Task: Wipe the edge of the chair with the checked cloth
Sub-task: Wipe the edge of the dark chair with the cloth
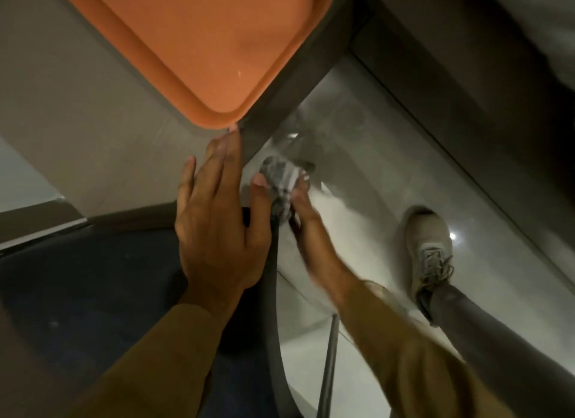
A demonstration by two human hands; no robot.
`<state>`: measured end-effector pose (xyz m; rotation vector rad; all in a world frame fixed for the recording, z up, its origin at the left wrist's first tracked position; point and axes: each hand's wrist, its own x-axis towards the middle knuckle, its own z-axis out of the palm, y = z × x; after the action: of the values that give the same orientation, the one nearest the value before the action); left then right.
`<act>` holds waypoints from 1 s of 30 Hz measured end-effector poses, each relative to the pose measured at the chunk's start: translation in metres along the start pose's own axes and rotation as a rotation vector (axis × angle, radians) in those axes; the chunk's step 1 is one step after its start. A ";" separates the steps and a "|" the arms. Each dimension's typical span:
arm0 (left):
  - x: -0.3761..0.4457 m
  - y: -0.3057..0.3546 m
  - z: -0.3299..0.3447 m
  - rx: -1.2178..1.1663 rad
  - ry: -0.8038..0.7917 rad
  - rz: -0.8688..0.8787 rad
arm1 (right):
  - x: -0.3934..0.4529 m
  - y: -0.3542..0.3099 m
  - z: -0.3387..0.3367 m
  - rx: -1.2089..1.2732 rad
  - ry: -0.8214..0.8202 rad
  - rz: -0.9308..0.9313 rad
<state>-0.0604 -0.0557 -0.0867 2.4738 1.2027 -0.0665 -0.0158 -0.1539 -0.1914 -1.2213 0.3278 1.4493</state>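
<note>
The chair [93, 287] has a dark blue seat and a grey curved edge [275, 293] running down the middle of the head view. My left hand [214, 224] lies flat with fingers spread on the seat's far corner, thumb over the grey edge. My right hand [308, 231], blurred, is shut on the bunched grey-and-white checked cloth [281, 178], which is pressed against the outer side of the chair edge near its top.
An orange tray [193, 37] sits on a table [93, 143] just beyond the chair. A dark table frame [295, 84] runs diagonally. My shoe [429, 252] stands on the glossy floor at right. A thin metal chair leg [329, 361] shows below.
</note>
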 end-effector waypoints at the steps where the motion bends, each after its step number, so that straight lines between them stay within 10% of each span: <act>1: 0.001 0.001 0.000 -0.010 -0.006 -0.002 | -0.032 -0.005 0.005 0.024 -0.052 -0.041; 6: 0.001 0.000 0.000 -0.014 -0.009 0.002 | -0.050 0.007 0.007 -0.049 -0.070 -0.200; 14: 0.001 -0.002 0.003 0.000 0.016 -0.006 | 0.104 0.013 -0.031 -0.244 0.085 0.120; 21: 0.001 0.002 -0.001 0.010 -0.007 -0.005 | -0.048 -0.017 -0.018 -0.169 -0.227 -0.070; 30: 0.000 -0.002 0.001 -0.005 0.015 0.015 | 0.075 0.018 -0.027 -0.210 0.041 -0.042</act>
<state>-0.0620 -0.0552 -0.0887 2.4830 1.1892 -0.0414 -0.0029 -0.1382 -0.2710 -1.4196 0.1797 1.4512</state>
